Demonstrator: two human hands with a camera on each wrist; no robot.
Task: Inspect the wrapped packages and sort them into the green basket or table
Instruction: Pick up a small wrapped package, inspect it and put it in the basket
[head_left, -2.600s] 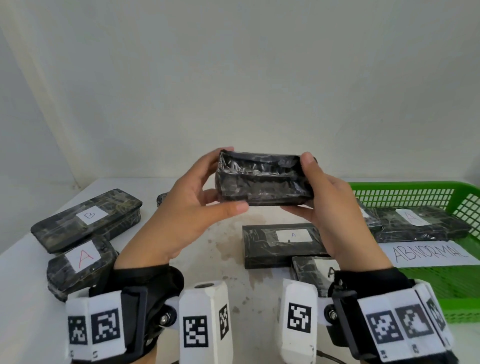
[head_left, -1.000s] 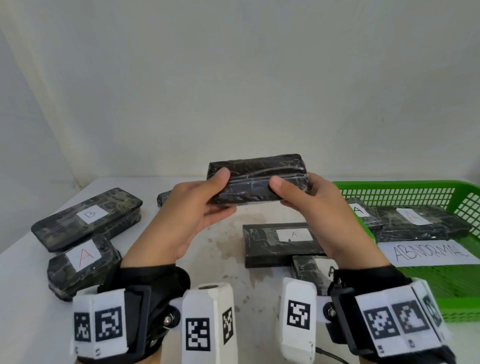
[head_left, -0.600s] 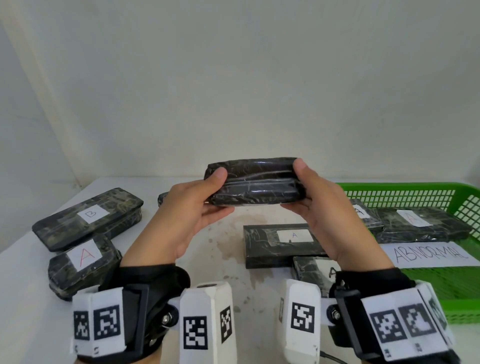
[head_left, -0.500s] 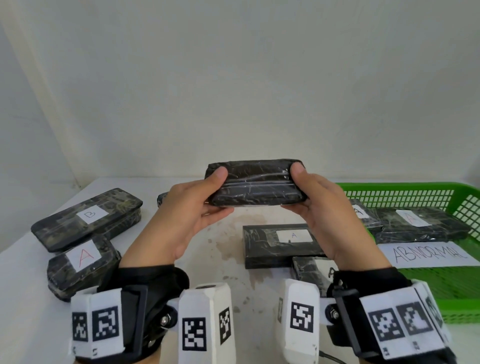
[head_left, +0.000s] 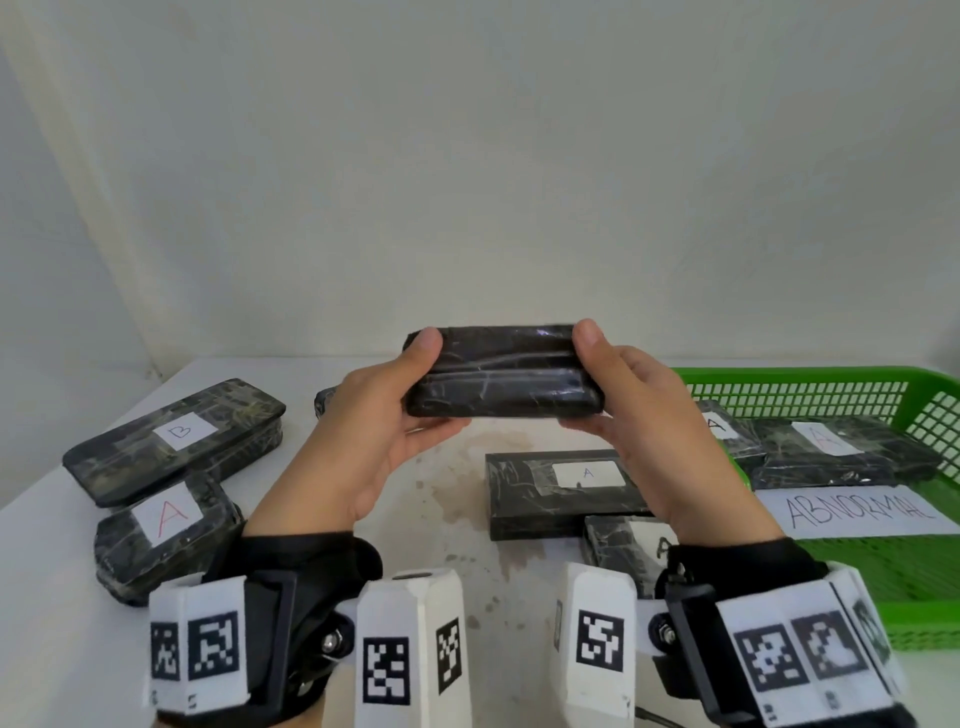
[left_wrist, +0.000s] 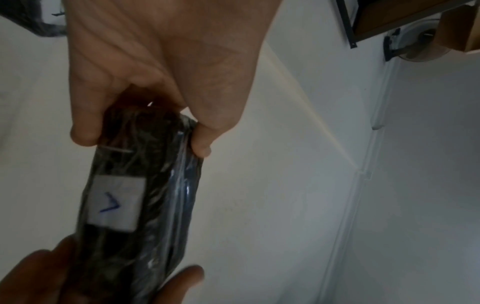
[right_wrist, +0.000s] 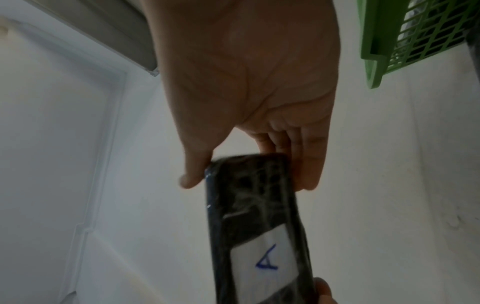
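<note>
A black plastic-wrapped package (head_left: 501, 371) is held in the air above the table, level, long side toward me. My left hand (head_left: 384, 410) pinches its left end and my right hand (head_left: 631, 410) its right end, thumbs on top. Its white label with a blue "A" faces down and shows in the wrist views, on the package (left_wrist: 135, 197) (right_wrist: 259, 226). The green basket (head_left: 831, 387) stands at the right with two wrapped packages (head_left: 841, 452) and an "ABNORMAL" sheet (head_left: 857, 512) inside.
On the white table (head_left: 452, 493) lie wrapped packages: one marked "B" (head_left: 176, 436) and one marked "A" (head_left: 161, 530) at the left, one with an "A" label (head_left: 561, 488) in the middle, another (head_left: 623, 556) by my right wrist. A wall rises close behind.
Both hands have turned the package over in the air, from a crumpled face toward me to a long narrow side. It has stayed at about the same height.
</note>
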